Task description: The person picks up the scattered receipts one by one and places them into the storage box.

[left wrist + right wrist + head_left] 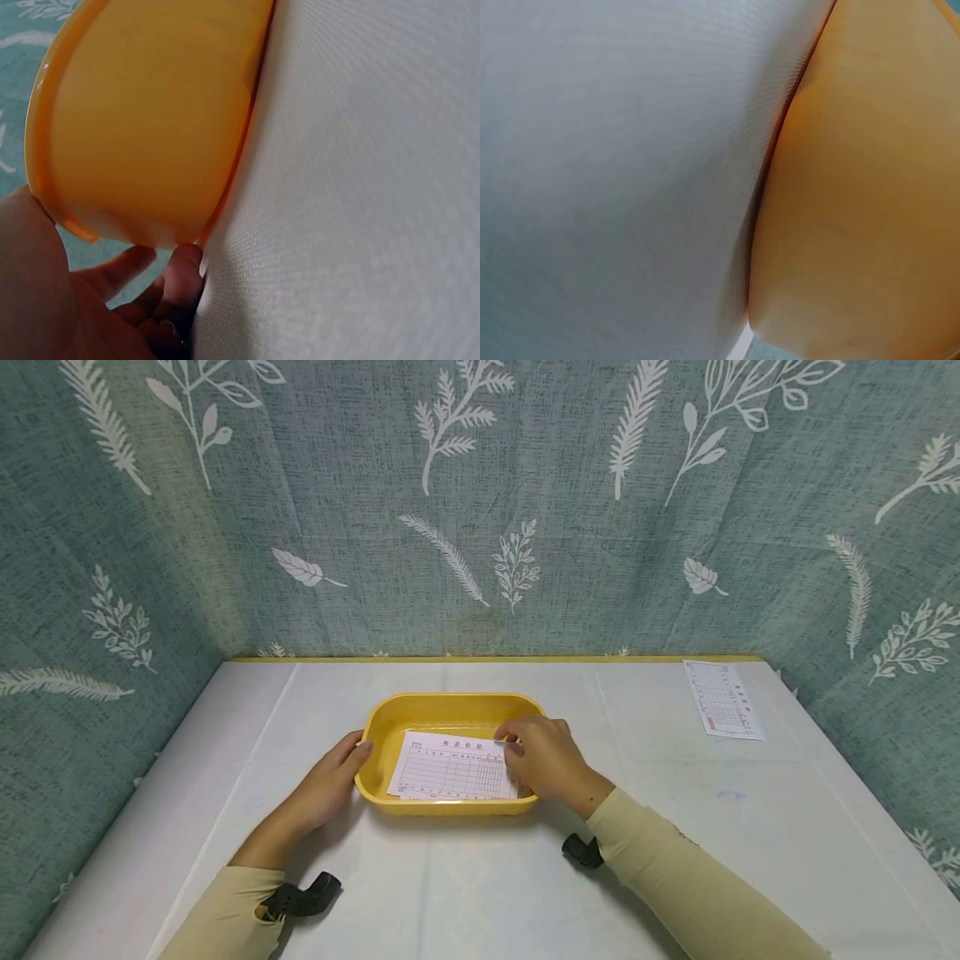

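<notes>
A yellow plastic basin (450, 808) with rounded corners stands on the white table, holding printed paper forms (442, 770) with ruled grids. My left hand (330, 783) grips the basin's left end, its thumb over the rim. In the left wrist view, the fingers of that hand (97, 300) lie against the basin's outer wall (150, 135). Over the basin's right side, my right hand (546, 758) pinches the top form near its upper right corner. Only the outside of the basin (855, 210) shows in the right wrist view; the right fingers are hidden there.
Another printed form (723, 700) lies apart at the table's back right. A patterned green-grey cloth (480, 568) rises behind the table and along both sides. Black wrist mounts (303, 897) sit on the sleeves, close above the white tabletop (450, 885).
</notes>
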`<state>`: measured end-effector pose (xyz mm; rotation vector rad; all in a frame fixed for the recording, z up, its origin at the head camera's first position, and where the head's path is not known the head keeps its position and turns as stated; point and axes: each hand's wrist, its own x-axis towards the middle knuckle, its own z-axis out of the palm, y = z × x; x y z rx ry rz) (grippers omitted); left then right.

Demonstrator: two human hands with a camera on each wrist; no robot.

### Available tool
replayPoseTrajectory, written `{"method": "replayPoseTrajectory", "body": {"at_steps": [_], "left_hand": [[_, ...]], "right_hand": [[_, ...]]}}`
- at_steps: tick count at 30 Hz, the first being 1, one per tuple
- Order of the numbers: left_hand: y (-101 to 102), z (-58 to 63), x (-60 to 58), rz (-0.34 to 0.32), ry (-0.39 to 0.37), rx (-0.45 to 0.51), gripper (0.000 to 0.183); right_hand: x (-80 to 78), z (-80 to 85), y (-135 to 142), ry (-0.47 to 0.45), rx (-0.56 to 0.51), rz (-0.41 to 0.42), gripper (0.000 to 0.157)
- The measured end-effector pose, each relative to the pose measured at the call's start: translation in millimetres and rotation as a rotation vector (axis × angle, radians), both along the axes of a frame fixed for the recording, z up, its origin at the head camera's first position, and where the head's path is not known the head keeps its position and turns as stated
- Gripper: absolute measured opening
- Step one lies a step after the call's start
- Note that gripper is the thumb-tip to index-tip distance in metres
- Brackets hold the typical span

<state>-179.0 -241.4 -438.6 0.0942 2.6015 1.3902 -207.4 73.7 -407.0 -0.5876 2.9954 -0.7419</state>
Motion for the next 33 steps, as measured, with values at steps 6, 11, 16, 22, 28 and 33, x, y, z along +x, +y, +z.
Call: {"method": "replayPoseTrajectory", "body": {"at_steps": [6,11,16,22,28,33], "left_hand": [[1,2.1,-0.2,0.003,-0.007,-0.006,0.059],[3,2.8,0.5,-0.005,-0.009,-0.005,0.059],[3,3.3,0.9,-0.006,0.0,0.004,0.058],[3,3.3,1.7,-0.014,0.004,0.007,0.059],[2,3.2,1.7,-0.009,0.002,0.004,0.059],[3,4.0,2.2,-0.011,-0.009,-0.008,0.06]], "right_hand": [[1.0,0.7,4,0.038,-0.058,0.03,0.018],[3.1,3.4,13,0.136,-0.173,0.042,0.015],[3.3,9.0,28,0.198,-0.267,0.027,0.014],[-3.2,12.0,57,0.216,-0.278,-0.005,0.015],[-10.7,14.6,86,0.204,-0.241,-0.072,0.016],[-13.9,13.2,110,0.196,-0.22,-0.118,0.017]]}}
